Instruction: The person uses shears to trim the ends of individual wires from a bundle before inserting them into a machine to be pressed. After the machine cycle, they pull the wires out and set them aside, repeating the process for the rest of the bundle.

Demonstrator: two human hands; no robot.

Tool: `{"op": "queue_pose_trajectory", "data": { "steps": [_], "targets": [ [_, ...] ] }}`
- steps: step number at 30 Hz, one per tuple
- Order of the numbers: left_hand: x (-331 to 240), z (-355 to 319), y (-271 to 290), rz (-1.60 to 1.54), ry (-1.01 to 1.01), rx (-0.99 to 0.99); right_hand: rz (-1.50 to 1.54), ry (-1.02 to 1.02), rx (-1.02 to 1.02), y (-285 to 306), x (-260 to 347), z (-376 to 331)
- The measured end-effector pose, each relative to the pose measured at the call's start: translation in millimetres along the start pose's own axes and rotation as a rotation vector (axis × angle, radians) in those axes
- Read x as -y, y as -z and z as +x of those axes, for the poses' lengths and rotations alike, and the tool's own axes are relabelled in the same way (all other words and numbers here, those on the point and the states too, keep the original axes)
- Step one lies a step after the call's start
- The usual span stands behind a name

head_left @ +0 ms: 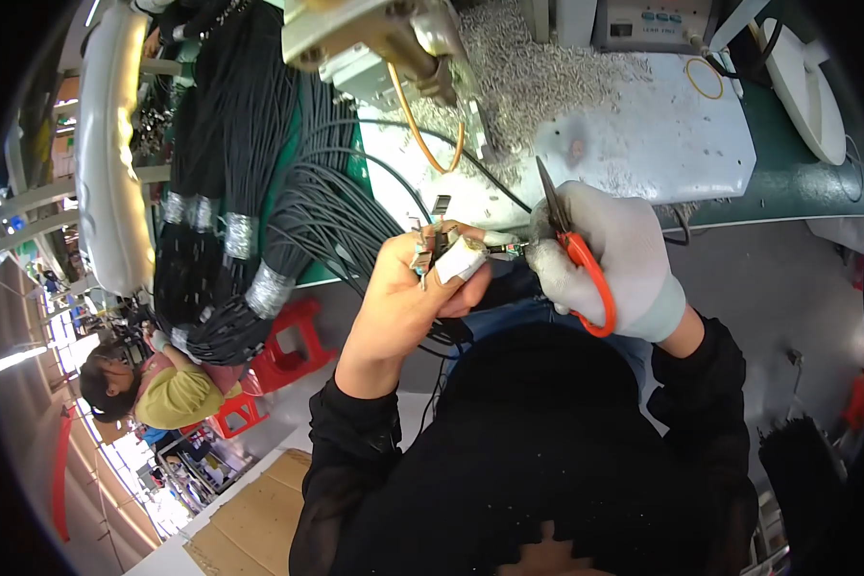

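My left hand [408, 293] is bare, apart from white coverings on the thumb and a fingertip. It is closed around several black cables whose metal connectors [442, 204] stick out between the fingers. A small connector end [509, 249] with green on it lies between my two hands. My right hand [610, 254], in a pale grey glove, grips orange-handled scissors [590, 278], their dark blades pointing up and away from me. Its gloved fingertips meet this connector end; whether they pinch it is hidden.
Bundles of black cable [230, 125] bound with silver wrap hang at the left. A metal machine [384, 48] stands ahead on a white board [662, 134] strewn with small metal bits. A grey control box [653, 24] sits behind. Left are red stools [293, 350] and another person [168, 394].
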State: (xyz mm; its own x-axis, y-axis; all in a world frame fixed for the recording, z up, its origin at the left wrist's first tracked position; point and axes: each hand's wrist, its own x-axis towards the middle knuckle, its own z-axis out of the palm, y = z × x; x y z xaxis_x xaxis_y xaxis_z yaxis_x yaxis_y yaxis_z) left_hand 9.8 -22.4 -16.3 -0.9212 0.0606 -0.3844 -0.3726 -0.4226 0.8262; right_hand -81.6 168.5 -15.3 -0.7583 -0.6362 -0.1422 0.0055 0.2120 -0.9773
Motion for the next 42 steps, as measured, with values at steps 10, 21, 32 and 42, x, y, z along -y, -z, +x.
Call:
{"op": "queue_pose_trajectory", "data": {
  "steps": [10,21,32,42],
  "targets": [
    [5,-15,-10,0.277,-0.303,-0.028,-0.401,0.355,-0.214,-17,0,-27],
    [1,-27,-28,0.626,-0.26,0.195,-0.361,0.373,-0.122,-9,28,-42],
    [17,-19,-32,0.95,-0.583,-0.01,-0.411,0.352,-0.145,-24,29,-37],
    [13,-24,-30,0.794,-0.888,-0.054,-0.023,-0.049,-0.276,-30,27,-53]
  ]
}}
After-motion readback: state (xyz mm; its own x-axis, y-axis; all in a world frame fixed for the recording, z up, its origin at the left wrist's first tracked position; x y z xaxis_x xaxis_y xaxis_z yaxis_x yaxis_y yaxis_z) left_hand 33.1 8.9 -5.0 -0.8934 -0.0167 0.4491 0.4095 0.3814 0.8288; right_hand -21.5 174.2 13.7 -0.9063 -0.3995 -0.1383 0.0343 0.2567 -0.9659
